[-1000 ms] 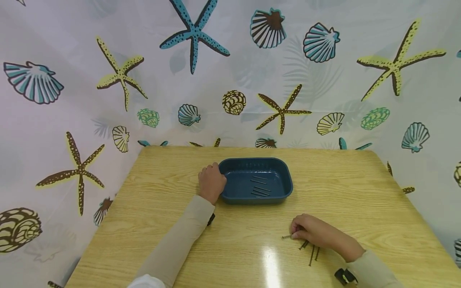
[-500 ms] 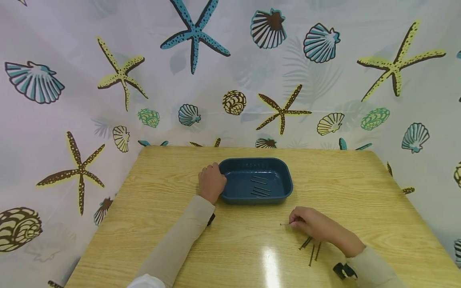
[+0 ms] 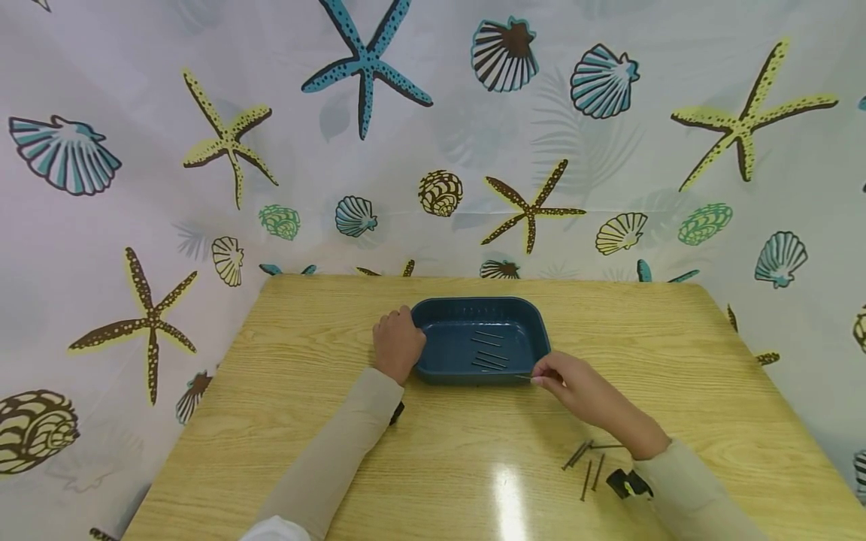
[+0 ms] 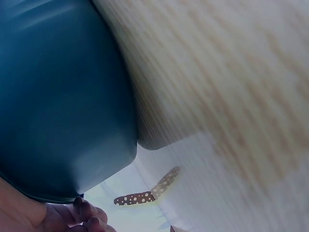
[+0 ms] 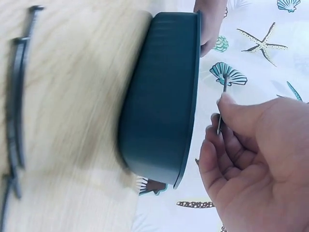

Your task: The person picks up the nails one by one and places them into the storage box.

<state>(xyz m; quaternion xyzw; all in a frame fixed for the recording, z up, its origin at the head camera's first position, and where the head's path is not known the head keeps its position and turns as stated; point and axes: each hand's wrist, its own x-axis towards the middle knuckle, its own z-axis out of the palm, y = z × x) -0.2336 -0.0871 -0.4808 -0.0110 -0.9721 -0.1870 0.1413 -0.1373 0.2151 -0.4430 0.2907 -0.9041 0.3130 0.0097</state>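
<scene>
A slim, dark grey metal nail [image 5: 225, 85] is held just above the near right corner of a deep blue, rectangular plastic tray with rounded corners [image 3: 467, 379]. Its headed end points left in the scene, and the right-wrist view shows a gap between it and the rim. The grip of the right hand [image 3: 575, 387] is a pinch: thumb and fingertips clasp the nail towards its right end, with the other fingers bent beneath.

Inside the tray, right of its middle, several thin dark nails [image 3: 492, 355] lie on the floor, roughly side by side and slanting down towards the near right. The left hand [image 3: 398, 344] grasps the tray at its left end, curled over the rim; the left-wrist view shows fingertips close under that edge.

Nearer and to the right, below the right forearm, a loose group of dark metal nails [image 3: 586, 481] rests on the pale, wood-grained tabletop [image 3: 304, 330]. Two lie close together on a slant, one runs nearly left to right, and two stretch towards the near edge.

Beige long sleeves [image 3: 334, 451] cover both forearms, and a small black device [image 3: 625, 483] sits at the right wrist. Beyond the tabletop hangs a white curtain [image 3: 399, 173] printed with starfish and shells in teal, yellow and brown.
</scene>
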